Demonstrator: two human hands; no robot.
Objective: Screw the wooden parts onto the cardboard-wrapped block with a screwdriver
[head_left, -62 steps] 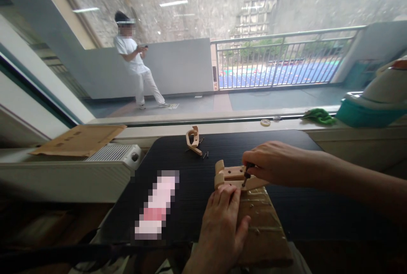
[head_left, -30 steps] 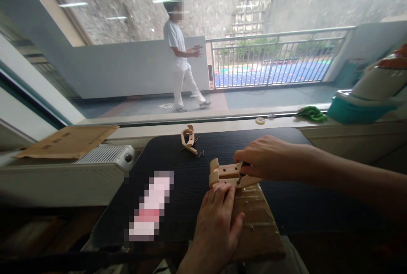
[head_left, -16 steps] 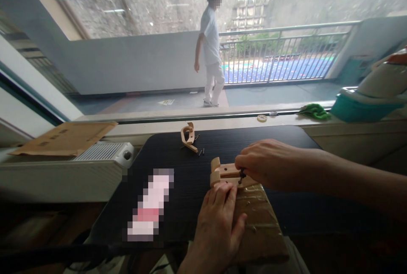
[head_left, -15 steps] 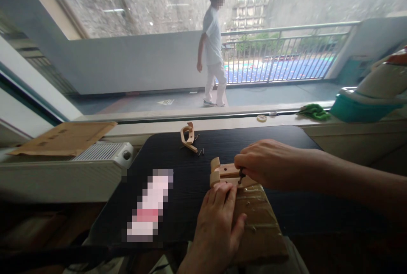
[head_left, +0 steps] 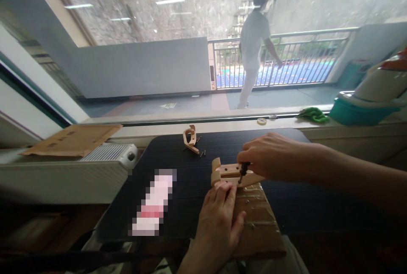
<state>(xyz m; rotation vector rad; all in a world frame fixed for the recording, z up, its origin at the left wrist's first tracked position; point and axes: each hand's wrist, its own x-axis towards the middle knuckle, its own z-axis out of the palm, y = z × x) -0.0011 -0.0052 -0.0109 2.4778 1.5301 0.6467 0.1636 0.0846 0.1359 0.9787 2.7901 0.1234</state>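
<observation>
My right hand [head_left: 269,153] is closed around a small dark screwdriver [head_left: 243,171]; its tip meets a pale wooden piece [head_left: 227,168] near a hole. That piece has two rounded raised ends at its left, a slot down the middle and several dark holes. My left hand [head_left: 218,219] lies flat with its fingertips on the near edge of the wood and its thumb apart. Under both is a brown block [head_left: 260,231] wrapped in clear tape. My right fingers hide most of the screwdriver's handle.
On the black table [head_left: 171,155], a curved wooden part [head_left: 190,139] lies near several screws [head_left: 202,153]. A blurred pink-white item [head_left: 155,202] rests at left. Behind are a radiator [head_left: 104,153], a brown envelope [head_left: 73,138], a tape roll [head_left: 261,121] and a green cloth [head_left: 313,114]. Outside, a person [head_left: 254,37] walks.
My right hand has shifted slightly up and right, showing more of the screwdriver and another hole. My left hand stays on the wood. The person outside has moved right.
</observation>
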